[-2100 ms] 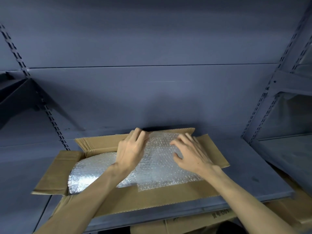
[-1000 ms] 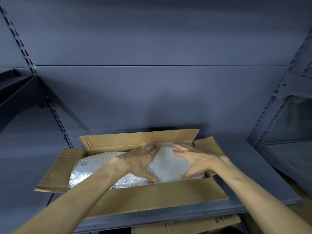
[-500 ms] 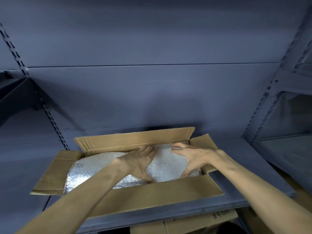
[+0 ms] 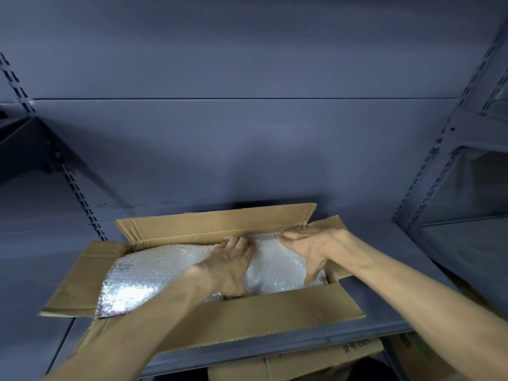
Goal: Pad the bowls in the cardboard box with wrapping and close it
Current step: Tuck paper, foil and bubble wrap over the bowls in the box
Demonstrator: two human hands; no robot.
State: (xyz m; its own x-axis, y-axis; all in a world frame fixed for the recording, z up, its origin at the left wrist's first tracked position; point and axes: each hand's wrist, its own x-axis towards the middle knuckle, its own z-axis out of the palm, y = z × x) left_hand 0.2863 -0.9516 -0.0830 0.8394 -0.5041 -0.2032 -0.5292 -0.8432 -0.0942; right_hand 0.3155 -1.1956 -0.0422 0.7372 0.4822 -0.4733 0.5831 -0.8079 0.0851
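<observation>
An open cardboard box (image 4: 247, 317) stands on a grey metal shelf, all flaps spread outward. Bubble wrap fills it: a silvery sheet (image 4: 137, 281) on the left and a clear sheet (image 4: 277, 268) on the right. My left hand (image 4: 228, 265) lies flat on the clear sheet at the box's middle, fingers reaching the far wall. At the far right corner my right hand (image 4: 310, 246) presses that sheet's edge down with straight fingers. The bowls are hidden under the wrap.
The shelf's grey back wall rises right behind the box. Slotted uprights stand at left (image 4: 71, 185) and right (image 4: 428, 171), with another shelf bay (image 4: 467, 243) beyond the right one. More cardboard boxes (image 4: 316, 361) sit on the level below.
Both hands have slid from the top of the wrap toward the far wall and right corner, pushing the clear sheet down into the box. The near flap now stands free of wrap.
</observation>
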